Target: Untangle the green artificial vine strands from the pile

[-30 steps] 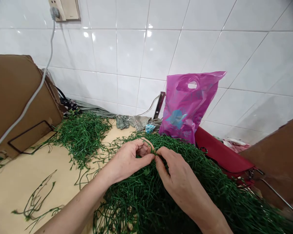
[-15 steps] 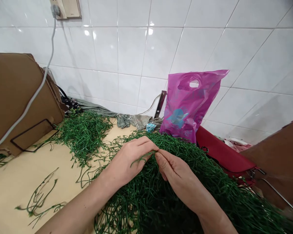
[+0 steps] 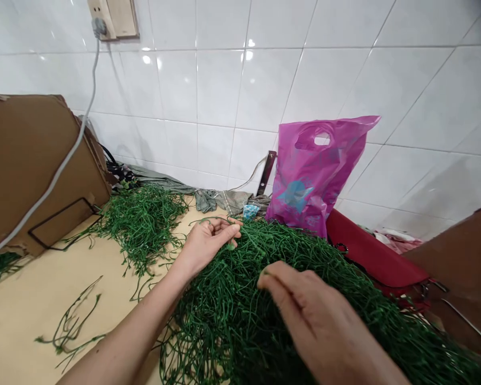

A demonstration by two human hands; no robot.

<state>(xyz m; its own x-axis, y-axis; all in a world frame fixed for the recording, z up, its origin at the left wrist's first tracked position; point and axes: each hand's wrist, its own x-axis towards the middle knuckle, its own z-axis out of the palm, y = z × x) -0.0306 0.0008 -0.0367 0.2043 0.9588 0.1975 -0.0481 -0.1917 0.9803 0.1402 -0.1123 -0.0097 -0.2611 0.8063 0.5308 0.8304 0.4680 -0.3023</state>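
Observation:
My left hand [image 3: 212,239] is closed in a pinch on a thin green stem [image 3: 208,220], which sticks out over the fingers toward the left. It hovers at the far edge of a large heap of tangled green stems [image 3: 240,299] with small tips, plastic-looking. My right hand [image 3: 300,299] is nearer to me, above the middle of the heap, slightly blurred. Thumb and forefinger are pressed together there, with a tiny greenish bit at the tips that I cannot make out. To the left lies a smaller pile of the same stems [image 3: 144,224].
A few loose stems [image 3: 70,326] lie on the tan tabletop [image 3: 20,321]. Around the work stand a cardboard box [image 3: 32,166] with a grey cable [image 3: 70,144] before it, a purple plastic bag [image 3: 308,176], a red bag [image 3: 377,256] and a brown board [image 3: 465,272]. Behind is a tiled wall [image 3: 216,85].
My hands, together at the fingertips before, have parted. The left has moved left and away from me with a stem; the right has come back toward me. The view has shifted slightly.

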